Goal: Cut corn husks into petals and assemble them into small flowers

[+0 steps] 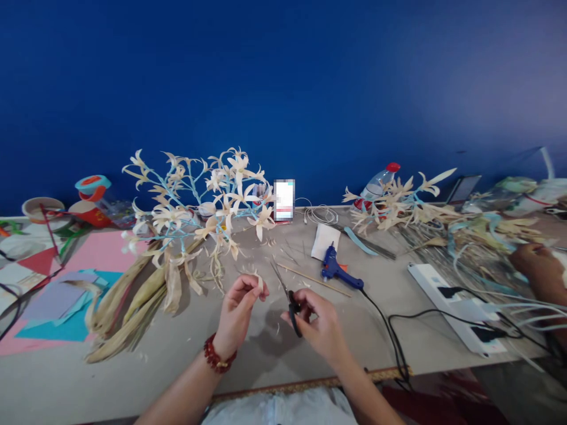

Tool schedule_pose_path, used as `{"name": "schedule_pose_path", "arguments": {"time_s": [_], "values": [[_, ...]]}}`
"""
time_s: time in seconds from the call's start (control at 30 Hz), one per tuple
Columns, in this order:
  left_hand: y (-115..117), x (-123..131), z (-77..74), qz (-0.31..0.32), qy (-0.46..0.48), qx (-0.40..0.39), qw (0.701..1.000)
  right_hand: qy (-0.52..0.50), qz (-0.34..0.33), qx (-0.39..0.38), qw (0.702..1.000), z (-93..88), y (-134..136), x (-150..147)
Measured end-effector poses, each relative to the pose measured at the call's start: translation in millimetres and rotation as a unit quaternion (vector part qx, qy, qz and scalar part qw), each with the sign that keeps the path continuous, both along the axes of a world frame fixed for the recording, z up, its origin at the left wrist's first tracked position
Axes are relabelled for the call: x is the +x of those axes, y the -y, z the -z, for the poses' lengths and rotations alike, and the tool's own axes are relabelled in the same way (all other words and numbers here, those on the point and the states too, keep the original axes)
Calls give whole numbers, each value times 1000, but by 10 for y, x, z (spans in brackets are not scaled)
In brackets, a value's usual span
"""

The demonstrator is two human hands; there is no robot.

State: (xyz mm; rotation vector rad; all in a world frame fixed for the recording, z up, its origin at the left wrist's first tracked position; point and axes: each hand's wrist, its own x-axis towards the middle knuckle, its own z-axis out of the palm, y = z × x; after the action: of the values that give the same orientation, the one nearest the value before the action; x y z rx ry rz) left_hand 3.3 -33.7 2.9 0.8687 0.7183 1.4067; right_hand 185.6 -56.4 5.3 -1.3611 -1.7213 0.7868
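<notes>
Between thumb and fingers, my left hand (241,304) pinches a small pale piece of corn husk (260,283). My right hand (316,321) is closed around black-handled scissors (293,307), whose blades point up and away, to the right of the husk piece and apart from it. Beyond my left hand stand branches of husk flowers (221,200) with blue-wrapped stems. Dry corn husks (137,307) lie to the left of my left hand. A thin wooden stick (314,279) and small scraps rest on the table past the scissors.
A blue glue gun (339,268) lies on the right, its black cord running toward a white power strip (452,307). Another person's hand (538,271) is at the far right. A phone (284,200) stands upright at the back. Coloured paper sheets (66,304) cover the left side.
</notes>
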Motion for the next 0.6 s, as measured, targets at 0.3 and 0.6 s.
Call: {"name": "schedule_pose_path", "arguments": {"time_s": [0.3, 0.6], "values": [[1, -38, 5, 87, -63, -11, 994, -99, -29, -91, 991, -118, -123, 136], [2, -38, 56, 202, -106, -41, 973, -187, -116, -130, 967, -239, -272, -5]]}}
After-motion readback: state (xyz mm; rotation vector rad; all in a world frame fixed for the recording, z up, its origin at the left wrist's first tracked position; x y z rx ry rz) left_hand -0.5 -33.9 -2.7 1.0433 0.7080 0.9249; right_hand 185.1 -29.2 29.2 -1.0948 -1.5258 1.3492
